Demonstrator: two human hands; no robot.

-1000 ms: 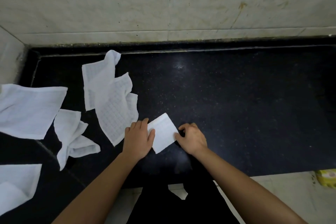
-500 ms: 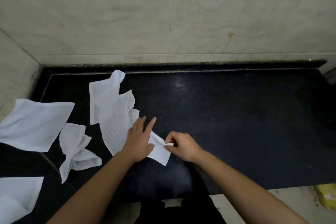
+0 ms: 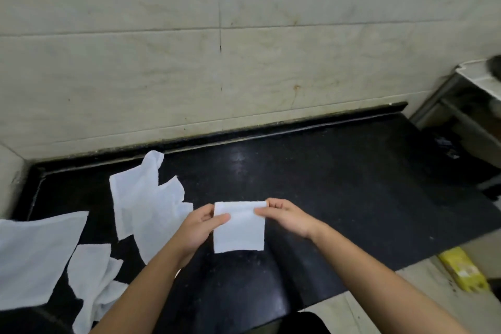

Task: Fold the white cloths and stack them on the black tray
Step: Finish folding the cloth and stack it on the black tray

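cloth (image 3: 240, 230) plain white, loose cloths (image 3: 146, 206) white too, counter (image 3: 339, 184) black w/ fine pale specks, wall (image 3: 162, 62) cream marbled w/ brownish stains, box (image 3: 463, 270) yellow.

Wall (image 3: 244, 62) — large pale marble-look tiles, crossed by a thin dark vertical joint (image 3: 220, 35) and a horizontal one, with a rust-coloured stain (image 3: 296, 87) low down toward the right. Metal-framed rack (image 3: 458, 112) at the right edge of view, grey bars, carrying a white ridged piece (image 3: 477, 76) on top with a dark rounded thing (image 3: 495, 65) just behind it, cut off by the frame edge and too blurred to name. Floor (image 3: 406, 306) — pale speckled tile at lower right, on which lies a yellow oblong packet (image 3: 463, 270), its printing too small to read.
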